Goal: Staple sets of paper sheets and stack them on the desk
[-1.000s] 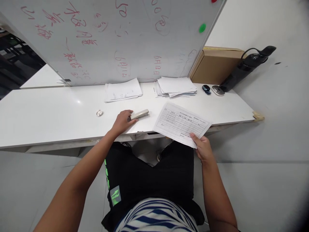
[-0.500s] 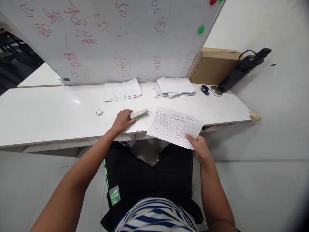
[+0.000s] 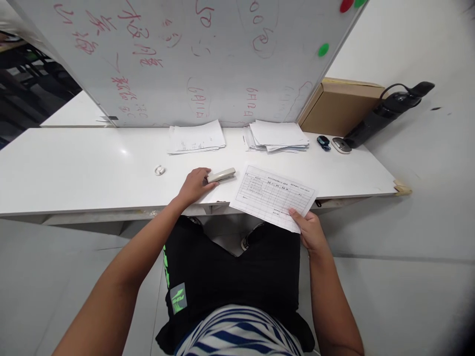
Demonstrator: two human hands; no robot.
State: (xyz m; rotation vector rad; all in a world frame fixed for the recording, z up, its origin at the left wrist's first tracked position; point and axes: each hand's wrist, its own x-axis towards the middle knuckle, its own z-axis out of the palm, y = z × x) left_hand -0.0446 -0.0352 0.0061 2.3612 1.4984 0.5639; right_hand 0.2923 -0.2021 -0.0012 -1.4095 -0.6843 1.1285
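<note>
Two bare hands are working at a long white surface [image 3: 92, 188], each occupied with a different thing. The left hand [image 3: 195, 184] is resting on the surface near its front edge and grasping the rear end of a pale stapler [image 3: 223, 174], with the thumb lying along the near side and the fingers curling around the far side. The stapler is lying on the surface, its free end pointing right, toward the paper.

The right hand [image 3: 309, 228] is pinching a printed form [image 3: 274, 197] by its near right corner, the thumb pressing on top. The form is slanting across the front edge of the surface, its ruled table facing up and its near part hanging over the person's black trousers [image 3: 237, 277]. Whether its far edge is touching the surface, I cannot tell.

Left of the stapler, a small white ring-shaped item [image 3: 160, 170] is sitting alone. Behind the hands, a left paper stack [image 3: 197, 137] and a right paper stack [image 3: 279, 135] are lying side by side with a gap between them, the right one spreading unevenly. Behind both, a whiteboard [image 3: 222, 69] is standing, bearing red handwriting and, near its right edge, a green magnet [image 3: 323, 50]. Toward the right end, a small dark object [image 3: 323, 143] is lying just beside a computer mouse [image 3: 341, 145], while a black bottle [image 3: 386, 114] is standing in front of a cardboard box [image 3: 343, 106].
</note>
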